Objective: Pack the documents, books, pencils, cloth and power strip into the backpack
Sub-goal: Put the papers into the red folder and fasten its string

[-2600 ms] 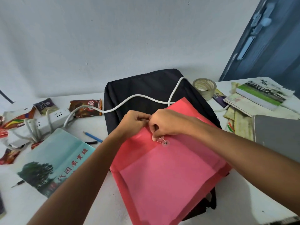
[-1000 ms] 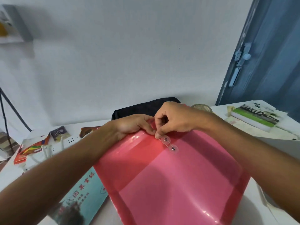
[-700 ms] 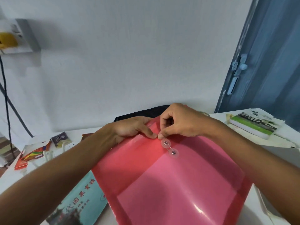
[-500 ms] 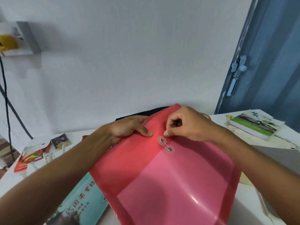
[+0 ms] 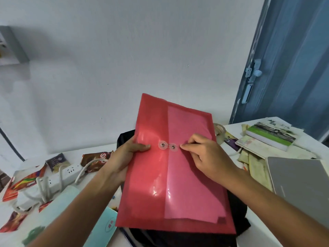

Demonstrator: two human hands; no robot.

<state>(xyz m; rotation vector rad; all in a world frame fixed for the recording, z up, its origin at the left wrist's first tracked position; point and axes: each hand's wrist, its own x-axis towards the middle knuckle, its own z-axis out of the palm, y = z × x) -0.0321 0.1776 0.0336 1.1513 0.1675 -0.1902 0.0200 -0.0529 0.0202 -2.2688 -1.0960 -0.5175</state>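
Both my forearms reach forward from the bottom edge, converging toward centre. My left hand (image 5: 124, 157) grips the folder (image 5: 170, 175) at its left edge, thumb flat on the front, fingers hidden behind. My right hand (image 5: 204, 155) lies on the front, fingers curled, thumb and forefinger pinched together beside the clasp.

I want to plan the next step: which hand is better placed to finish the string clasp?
Probably the right hand: its fingertips pinch beside the clasp, while the left hand grips the folder edge.
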